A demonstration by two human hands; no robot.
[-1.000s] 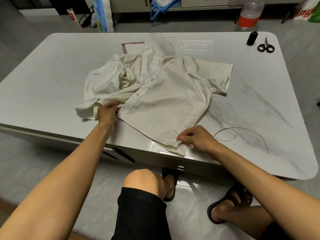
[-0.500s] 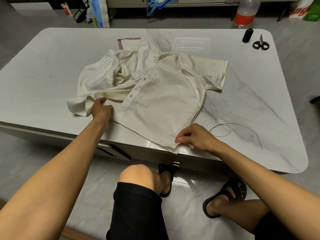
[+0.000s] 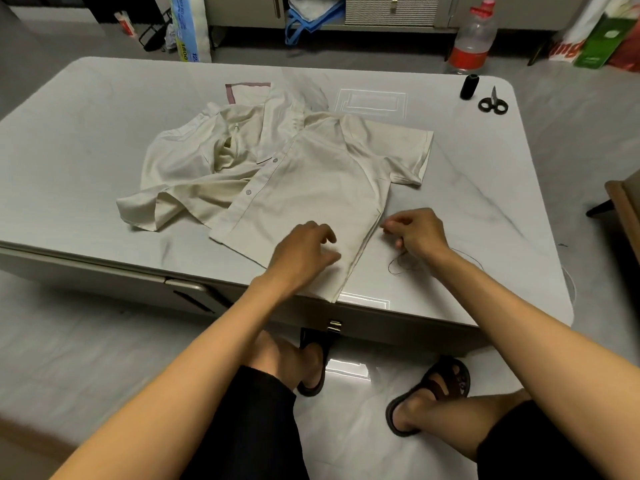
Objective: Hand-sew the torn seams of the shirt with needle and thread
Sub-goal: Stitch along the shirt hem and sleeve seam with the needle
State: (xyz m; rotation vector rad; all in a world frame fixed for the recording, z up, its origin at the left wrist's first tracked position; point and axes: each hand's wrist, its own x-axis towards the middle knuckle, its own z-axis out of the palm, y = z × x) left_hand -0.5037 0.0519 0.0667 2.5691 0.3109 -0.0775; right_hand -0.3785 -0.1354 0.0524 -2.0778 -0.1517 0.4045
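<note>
Sewing looks barely begun: your left hand (image 3: 304, 249) lies spread on the cream short-sleeved shirt (image 3: 311, 188) mid-frame, while your right hand (image 3: 417, 233) pinches the dark thread (image 3: 393, 268).

Marble table (image 3: 104, 109); scissors (image 3: 493, 105) at far right corner; red-labelled bottle (image 3: 471, 39), perhaps empty, on floor behind.

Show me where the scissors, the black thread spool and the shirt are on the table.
scissors (image 3: 493, 95): head view, on the blades just above the handles.
black thread spool (image 3: 469, 86): head view, middle of its side.
shirt (image 3: 311, 188): head view, flat front panel beside the buttons.
</note>
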